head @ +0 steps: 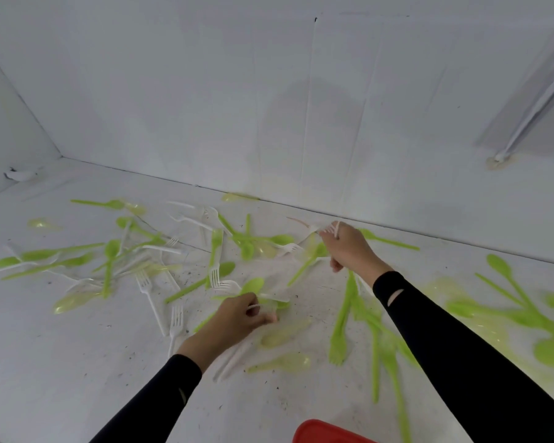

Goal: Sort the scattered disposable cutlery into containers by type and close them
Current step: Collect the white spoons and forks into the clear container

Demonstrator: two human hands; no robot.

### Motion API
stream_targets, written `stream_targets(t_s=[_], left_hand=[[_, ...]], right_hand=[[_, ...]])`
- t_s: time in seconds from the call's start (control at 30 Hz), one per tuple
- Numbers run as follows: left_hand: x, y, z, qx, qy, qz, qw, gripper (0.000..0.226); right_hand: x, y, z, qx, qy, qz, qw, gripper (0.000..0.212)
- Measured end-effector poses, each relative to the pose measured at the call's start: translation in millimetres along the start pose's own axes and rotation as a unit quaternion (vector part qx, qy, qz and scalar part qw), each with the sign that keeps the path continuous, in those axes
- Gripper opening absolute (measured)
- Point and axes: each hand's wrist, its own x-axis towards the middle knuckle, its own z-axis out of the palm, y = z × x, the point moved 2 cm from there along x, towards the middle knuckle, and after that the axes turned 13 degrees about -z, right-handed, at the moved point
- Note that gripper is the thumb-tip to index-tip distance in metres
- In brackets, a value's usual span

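**Both hands gripping white cutlery, mid-sort**

Logged left hand [232, 321] low at centre, fingers curled, pinching a thin white utensil [271, 296]; could not resolve its type through motion blur. Found it just beside a green spoon [252, 286] lying bowl-up on the white surface [77, 362].

Logged right hand [349, 247] farther out, near the foot of the back wall [205, 107], closed round a bunch of white forks [333, 227] with tines poking out above the knuckles. Noted black sleeves [445, 340] on both arms.

Located the task's cutlery scattered loose across the surface, unsorted:
- loose white forks [149, 292] left of the left hand, overlapping green pieces;
- a green fork [339, 330] between the two arms, tines toward the camera;
- pale yellow spoons [285, 334], translucent, just right of the left wrist;
- more green spoons [506, 276] at far right, heavily blurred.

Spotted a red plastic piece [323, 431] at the bottom edge, cropped; cannot tell whether lid or container.

Noted dark specks across the surface around the left hand.
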Motion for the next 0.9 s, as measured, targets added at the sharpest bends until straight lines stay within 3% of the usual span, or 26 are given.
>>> stream_targets(t_s=[0.13, 0.27, 0.37, 0.5, 0.67, 0.77, 0.9], left_hand=[[2.4, 4.7, -13.1, 0.006, 0.035, -0.002, 0.999, 0.051], [6.5, -6.5, -25.0, 0.002, 0.102, 0.022, 0.995, 0.027], [-0.3, -1.8, -11.1, 0.030, 0.042, 0.045, 0.998, 0.021], [-8.1, 6.6, 20.7, 0.103, 0.000, 0.018, 0.995, 0.046], [-12.0, 11.6, 14.0, 0.086, 0.042, 0.085, 0.992, 0.030], [-17.3, 9.1, -7.3, 0.105, 0.074, 0.123, 0.984, 0.041], [-24.3, -10.4, -43.1, 0.055, 0.157, 0.081, 0.983, 0.014]], right_hand=[[-3.2, 10.3, 14.2, -0.177, -0.064, 0.007, 0.982, 0.022], [-2.9, 8.3, 19.6, -0.217, -0.070, 0.008, 0.974, 0.016], [-7.6, -9.1, 38.1, -0.193, -0.135, -0.046, 0.971, 0.020], [-20.9, -29.3, 68.7, -0.078, -0.238, -0.044, 0.967, 0.023], [-29.2, -26.1, 108.4, -0.236, -0.193, -0.153, 0.940, 0.016], [-27.7, -35.3, 119.8, -0.218, -0.130, -0.201, 0.946, 0.026], [-9.0, -63.2, 136.4, -0.172, -0.077, -0.217, 0.958, 0.023]])
